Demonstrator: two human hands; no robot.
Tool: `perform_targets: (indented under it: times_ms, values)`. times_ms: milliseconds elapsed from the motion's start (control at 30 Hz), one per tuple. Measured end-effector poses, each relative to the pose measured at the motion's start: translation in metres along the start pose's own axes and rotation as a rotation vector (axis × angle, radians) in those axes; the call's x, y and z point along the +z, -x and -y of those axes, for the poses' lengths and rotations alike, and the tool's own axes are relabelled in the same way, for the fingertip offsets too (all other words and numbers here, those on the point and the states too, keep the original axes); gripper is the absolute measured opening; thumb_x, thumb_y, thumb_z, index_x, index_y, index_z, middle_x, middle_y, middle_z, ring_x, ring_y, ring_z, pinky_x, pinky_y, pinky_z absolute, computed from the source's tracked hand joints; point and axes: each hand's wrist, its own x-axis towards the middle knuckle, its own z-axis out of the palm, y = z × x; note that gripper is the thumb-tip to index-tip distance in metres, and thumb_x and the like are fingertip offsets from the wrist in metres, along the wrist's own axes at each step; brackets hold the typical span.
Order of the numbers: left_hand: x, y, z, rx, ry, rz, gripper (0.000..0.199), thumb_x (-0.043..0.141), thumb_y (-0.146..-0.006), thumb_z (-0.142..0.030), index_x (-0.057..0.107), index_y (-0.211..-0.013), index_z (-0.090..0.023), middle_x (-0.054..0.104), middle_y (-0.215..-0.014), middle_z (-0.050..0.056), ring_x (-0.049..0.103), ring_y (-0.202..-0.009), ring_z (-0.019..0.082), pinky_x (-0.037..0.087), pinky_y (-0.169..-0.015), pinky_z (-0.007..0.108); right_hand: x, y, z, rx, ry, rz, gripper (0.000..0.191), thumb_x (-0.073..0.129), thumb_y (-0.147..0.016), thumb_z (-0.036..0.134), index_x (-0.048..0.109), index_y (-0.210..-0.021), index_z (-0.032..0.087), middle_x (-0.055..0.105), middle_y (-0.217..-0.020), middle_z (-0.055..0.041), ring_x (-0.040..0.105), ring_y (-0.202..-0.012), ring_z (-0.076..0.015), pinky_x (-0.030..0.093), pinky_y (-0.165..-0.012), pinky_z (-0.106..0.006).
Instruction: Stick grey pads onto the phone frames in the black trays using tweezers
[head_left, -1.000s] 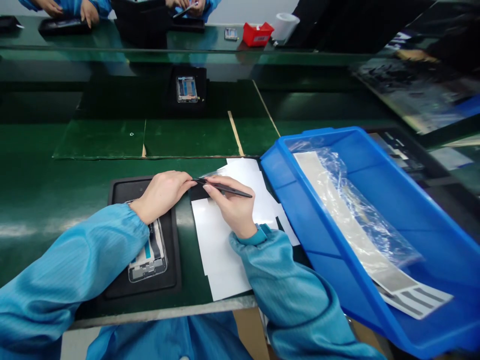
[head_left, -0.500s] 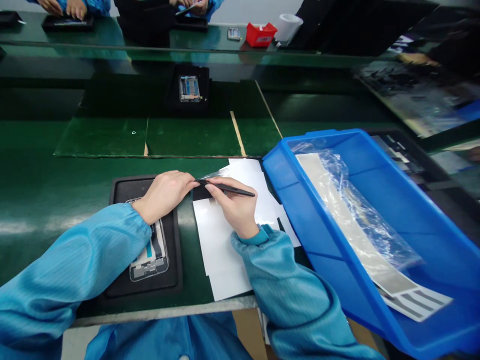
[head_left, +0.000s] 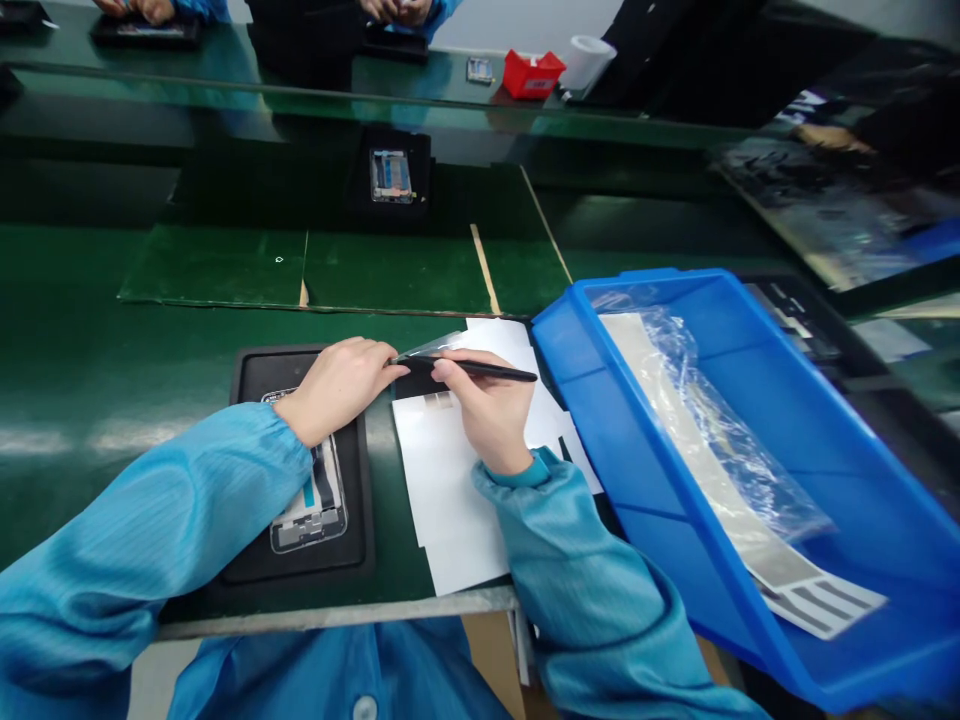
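My right hand (head_left: 495, 410) is closed around slim black tweezers (head_left: 499, 371), whose tips point left toward my other hand. My left hand (head_left: 345, 385) has thumb and fingers pinched on the end of a clear film (head_left: 431, 348) that sticks out to the right. Both hands hover over white paper sheets (head_left: 450, 500) and a dark patch beside them. A small greyish strip (head_left: 438, 400) lies at the paper's upper edge. Under my left wrist, an opened phone body (head_left: 319, 500) rests in a black tray (head_left: 356, 540), partly covered by my hand and sleeve.
A large blue bin (head_left: 637, 530) on the right holds a clear plastic bag (head_left: 720, 440) and pale strip sheets (head_left: 832, 600). Another opened phone (head_left: 391, 176) sits ahead on a black tray. Across the bench are a red box (head_left: 532, 75), a white roll (head_left: 587, 62) and other people's hands (head_left: 150, 8).
My right hand with the tweezers has drawn slightly right, away from my left fingertips. The left hand keeps its pinch. The whole view has shifted a little.
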Motion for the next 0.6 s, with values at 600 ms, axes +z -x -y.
perform_targets:
  times_ms: [600]
  values:
    - [-0.026,0.155,0.061,-0.012,0.055,-0.143,0.025,0.052,-0.098,-0.023,0.064,-0.118,-0.016,0.069,-0.114,0.010,0.061,-0.104,0.025,0.051,-0.086,0.040,0.094,0.036,0.034,0.382,0.105,0.490,0.022,0.084,-0.074,0.036,0.077,-0.078,0.015,0.073,-0.065,-0.0026,0.069,-0.059,-0.0160,0.059,-0.059,-0.028]
